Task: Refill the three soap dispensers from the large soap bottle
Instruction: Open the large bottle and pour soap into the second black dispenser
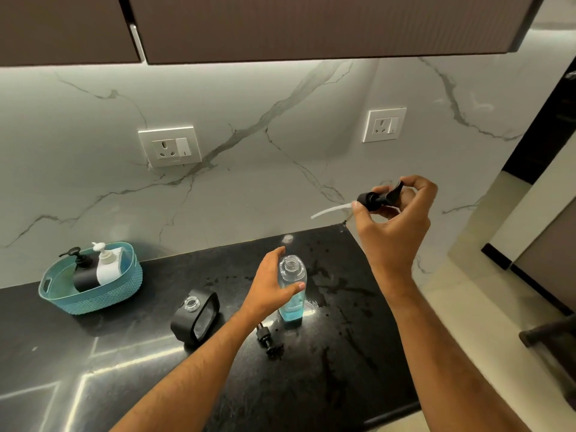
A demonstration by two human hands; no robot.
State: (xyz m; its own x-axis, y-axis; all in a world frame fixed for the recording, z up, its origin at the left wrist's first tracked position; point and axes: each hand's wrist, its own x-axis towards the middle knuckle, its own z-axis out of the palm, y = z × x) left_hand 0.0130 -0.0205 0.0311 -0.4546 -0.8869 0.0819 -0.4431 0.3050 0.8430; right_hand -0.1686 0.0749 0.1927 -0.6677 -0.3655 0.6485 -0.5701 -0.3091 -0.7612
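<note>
A clear dispenser bottle (292,294) with blue soap in its lower part stands uncapped on the black counter (124,353). My left hand (271,283) grips its left side. My right hand (394,226) holds a black pump head (378,198) up in the air to the right, its white tube pointing left. A black dispenser (194,319) with an open neck stands left of the clear bottle. Another black pump head (268,341) lies on the counter in front of the bottle.
A teal basket (93,294) at the back left holds a black pump bottle (82,272) and a white pump bottle (107,266). Wet spots mark the counter near its right edge. Two wall sockets sit on the marble backsplash; cabinets hang overhead.
</note>
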